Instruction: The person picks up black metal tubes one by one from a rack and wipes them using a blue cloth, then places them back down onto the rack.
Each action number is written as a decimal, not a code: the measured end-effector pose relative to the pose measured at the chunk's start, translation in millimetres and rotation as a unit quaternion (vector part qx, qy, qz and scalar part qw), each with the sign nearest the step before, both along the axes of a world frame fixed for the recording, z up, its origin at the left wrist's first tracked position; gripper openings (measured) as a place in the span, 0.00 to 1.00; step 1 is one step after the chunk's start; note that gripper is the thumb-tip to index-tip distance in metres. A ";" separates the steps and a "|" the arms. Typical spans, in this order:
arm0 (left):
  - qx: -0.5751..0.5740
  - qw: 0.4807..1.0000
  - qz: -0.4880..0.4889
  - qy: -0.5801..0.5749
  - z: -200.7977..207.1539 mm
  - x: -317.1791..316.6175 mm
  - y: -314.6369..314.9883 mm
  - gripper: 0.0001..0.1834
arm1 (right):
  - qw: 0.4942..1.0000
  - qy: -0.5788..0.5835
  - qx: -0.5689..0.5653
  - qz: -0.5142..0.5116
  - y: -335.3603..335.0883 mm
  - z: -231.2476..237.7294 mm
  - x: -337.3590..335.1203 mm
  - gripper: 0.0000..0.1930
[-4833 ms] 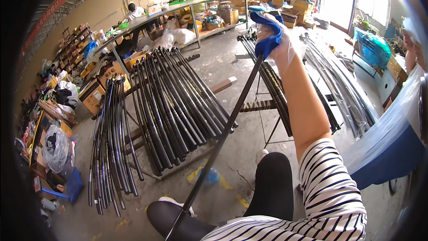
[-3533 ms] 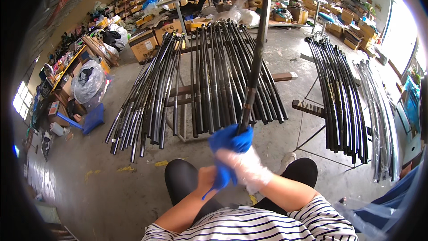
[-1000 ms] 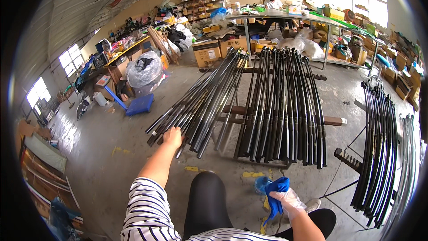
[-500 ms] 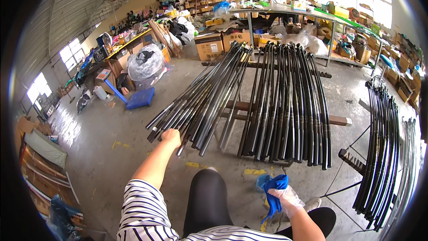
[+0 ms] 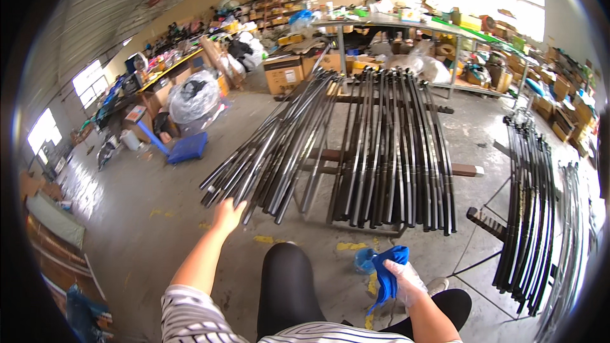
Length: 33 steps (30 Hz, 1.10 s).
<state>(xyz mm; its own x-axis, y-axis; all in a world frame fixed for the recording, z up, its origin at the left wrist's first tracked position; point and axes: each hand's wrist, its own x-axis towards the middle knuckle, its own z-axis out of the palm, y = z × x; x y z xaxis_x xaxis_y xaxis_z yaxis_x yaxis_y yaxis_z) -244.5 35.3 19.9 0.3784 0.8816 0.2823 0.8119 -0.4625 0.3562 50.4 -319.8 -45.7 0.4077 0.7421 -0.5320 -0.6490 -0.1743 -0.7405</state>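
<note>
Long, dark, glossy poles [image 5: 286, 178] lie fanned side by side across a low rack. At the near end of the left bunch, my left hand [image 5: 227, 217], bare, is closed around the end of one pole [image 5: 262, 147], whose far tip sticks up above the others. My right hand [image 5: 405, 279], in a clear plastic glove, grips a bunched blue cloth [image 5: 385, 278] in front of my right leg. Just left of the cloth is a blue see-through container [image 5: 364, 260] on the floor, partly covered by it.
A second group of dark poles [image 5: 394, 159] rests on brown rack bars [image 5: 467, 169]. More poles [image 5: 527, 216] stand on a rack at the right. Behind are cardboard boxes [image 5: 284, 75], a long cluttered table [image 5: 381, 20] with a person [image 5: 381, 4], and a blue platform cart [image 5: 188, 147] at left.
My left hand has moved slightly down and left, and the far tip of one pole has risen above the bunch. My right hand still holds the blue cloth. The view has shifted a little.
</note>
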 end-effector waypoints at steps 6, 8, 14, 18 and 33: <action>-0.125 0.978 -0.100 -0.131 -12.7 -44.4 -88.9 0.22 | 0.947 0.115 0.259 -0.151 -11.1 57.8 40.0 0.25; -0.182 0.969 -0.142 -0.084 -25.5 -60.9 -114.9 0.23 | 0.920 0.102 0.347 -0.151 -10.5 104.2 64.1 0.30; -0.234 0.935 -0.268 0.006 -76.5 -99.1 -149.3 0.16 | 0.841 -0.093 0.479 -0.234 -42.8 193.6 194.2 0.25; -0.239 0.941 -0.216 0.103 -73.0 -123.5 -159.1 0.15 | 0.817 -0.121 0.460 -0.326 -83.3 261.4 226.4 0.21; -0.234 0.946 -0.061 0.216 -133.0 -201.0 -111.6 0.25 | 0.830 -0.027 0.547 -0.104 -77.0 278.9 197.7 0.20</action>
